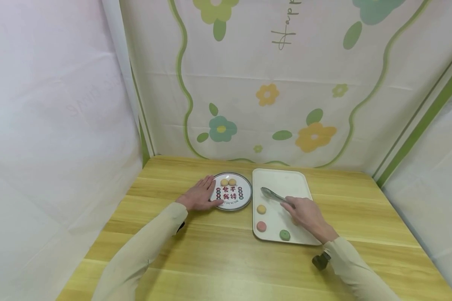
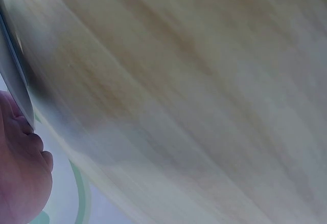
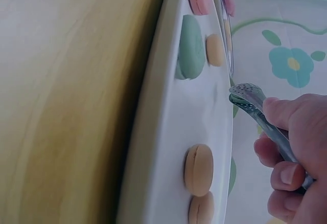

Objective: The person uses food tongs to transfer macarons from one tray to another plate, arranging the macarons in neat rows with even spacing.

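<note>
My left hand [image 1: 201, 195] lies with straight fingers against the left side of a round white plate [image 1: 242, 202] printed with red characters. Two yellow macarons [image 1: 228, 182] sit side by side near the plate's far rim. In the left wrist view only part of the hand [image 2: 23, 170] and the plate's edge show. Metal tongs [image 1: 275, 195] are gripped in my right hand [image 1: 305, 214] over a white tray [image 1: 280, 179]. Their perforated tips [image 3: 245, 92] stand close together above the tray. On the tray lie a yellow macaron [image 1: 261, 209], a pink one [image 1: 261, 226] and a green one [image 1: 284, 235].
Two tan macarons [image 3: 199, 170] on the tray show in the right wrist view, largely hidden under my right hand in the head view. The wooden table [image 1: 218, 255] meets a flower-printed cloth [image 1: 241, 92] at the back. White cloth walls stand on both sides.
</note>
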{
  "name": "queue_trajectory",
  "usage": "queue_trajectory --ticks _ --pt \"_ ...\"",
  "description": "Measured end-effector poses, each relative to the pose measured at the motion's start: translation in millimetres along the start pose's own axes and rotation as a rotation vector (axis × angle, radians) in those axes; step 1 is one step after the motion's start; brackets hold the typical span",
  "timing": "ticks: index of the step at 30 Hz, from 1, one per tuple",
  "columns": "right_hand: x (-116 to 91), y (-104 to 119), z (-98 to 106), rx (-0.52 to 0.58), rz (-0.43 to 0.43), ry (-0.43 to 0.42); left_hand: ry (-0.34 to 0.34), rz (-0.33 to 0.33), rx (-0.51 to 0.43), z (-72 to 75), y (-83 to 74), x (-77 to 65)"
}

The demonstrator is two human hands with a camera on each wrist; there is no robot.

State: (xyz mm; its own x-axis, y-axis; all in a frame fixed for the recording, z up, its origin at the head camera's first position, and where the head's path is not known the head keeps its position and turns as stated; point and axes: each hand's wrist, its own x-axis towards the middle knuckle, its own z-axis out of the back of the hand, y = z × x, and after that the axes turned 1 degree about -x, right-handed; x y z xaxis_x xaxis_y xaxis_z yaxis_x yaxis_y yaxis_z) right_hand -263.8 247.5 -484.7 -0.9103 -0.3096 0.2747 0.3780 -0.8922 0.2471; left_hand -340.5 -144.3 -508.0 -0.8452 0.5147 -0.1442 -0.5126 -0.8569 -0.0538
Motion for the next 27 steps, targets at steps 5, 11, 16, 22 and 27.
queue_trajectory --ticks 5,11,16,22,27 --pt "6 8 2 0.026 0.021 -0.017 0.008 0.003 0.005 1.8 -0.5 -1.2" --pt "16 19 1 0.046 0.030 -0.045 0.022 0.008 0.014 0.9 -0.7 -0.9" --pt "23 28 -2 0.078 0.015 -0.026 0.026 0.013 0.019 -1.5 -1.0 0.5" --pt "33 38 -8 0.107 0.026 -0.026 0.022 0.011 0.021 -1.4 -1.3 0.7" --pt "43 47 -13 0.128 0.022 0.006 0.015 0.005 0.015 1.4 -1.2 -1.5"
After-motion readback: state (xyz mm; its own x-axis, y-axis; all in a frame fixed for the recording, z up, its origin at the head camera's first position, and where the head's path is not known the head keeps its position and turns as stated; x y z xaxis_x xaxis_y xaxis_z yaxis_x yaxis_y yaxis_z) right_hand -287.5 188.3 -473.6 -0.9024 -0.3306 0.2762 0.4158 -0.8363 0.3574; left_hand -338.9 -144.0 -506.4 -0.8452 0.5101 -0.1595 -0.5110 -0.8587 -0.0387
